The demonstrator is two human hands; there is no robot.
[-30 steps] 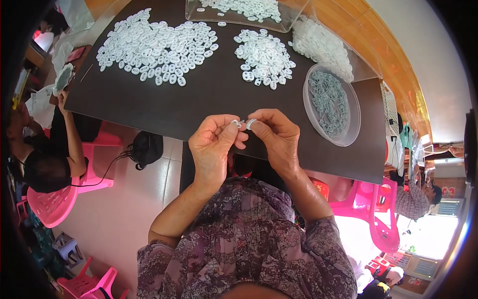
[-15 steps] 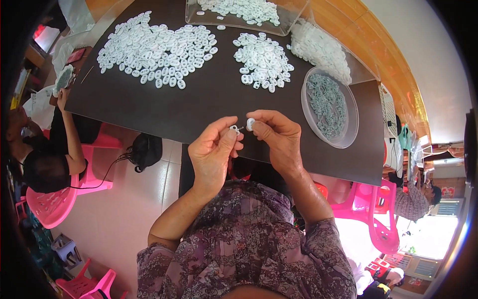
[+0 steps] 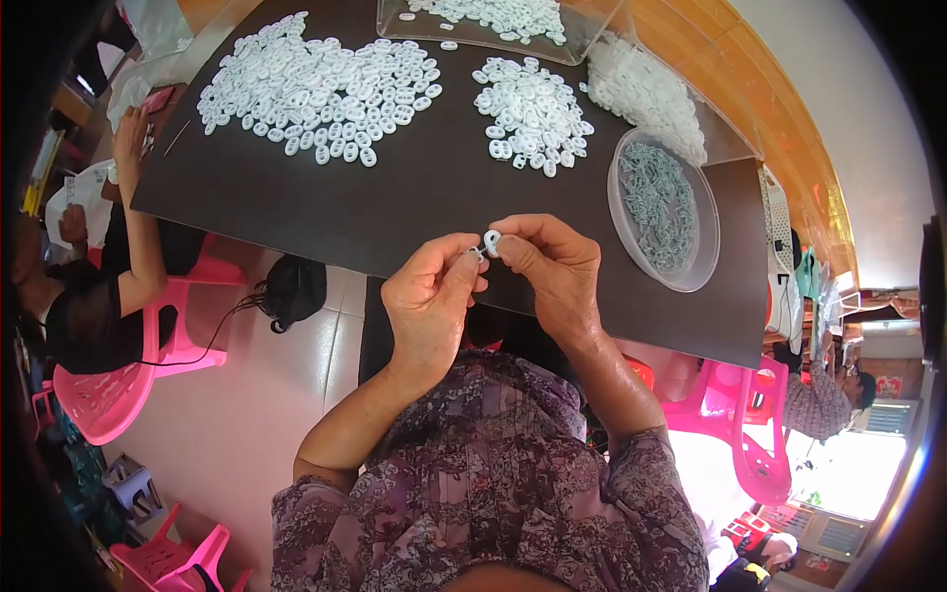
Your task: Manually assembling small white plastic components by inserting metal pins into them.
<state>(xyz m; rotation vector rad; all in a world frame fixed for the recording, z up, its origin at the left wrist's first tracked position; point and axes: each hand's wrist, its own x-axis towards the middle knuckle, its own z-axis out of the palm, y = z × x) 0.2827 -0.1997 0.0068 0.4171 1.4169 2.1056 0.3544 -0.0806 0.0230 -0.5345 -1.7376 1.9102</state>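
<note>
Fingers [image 3: 505,249] of my right hand [image 3: 552,276] are pinched together on a small white oval piece [image 3: 492,241], thumb and forefinger clamped on it just above the near edge of the dark surface [image 3: 296,207]. The piece looks to stand on edge with its long axis roughly up and down in the view and its broad face toward me, though it is too small for me to be sure. My left hand [image 3: 429,301] faces it, fingertips closed on a tiny greyish part [image 3: 476,254] that touches or nearly touches the white piece; its shape and direction I cannot make out.

Beyond my hands, a round clear dish [image 3: 691,271] of grey parts sits to the right. Further back lie a small heap of white pieces [image 3: 533,109], a wide spread of the same pieces [image 3: 316,84] to the left, and a clear tray [image 3: 493,20] at the far edge. At the left end of the surface another person [image 3: 89,296] sits on a pink chair [image 3: 99,395]
</note>
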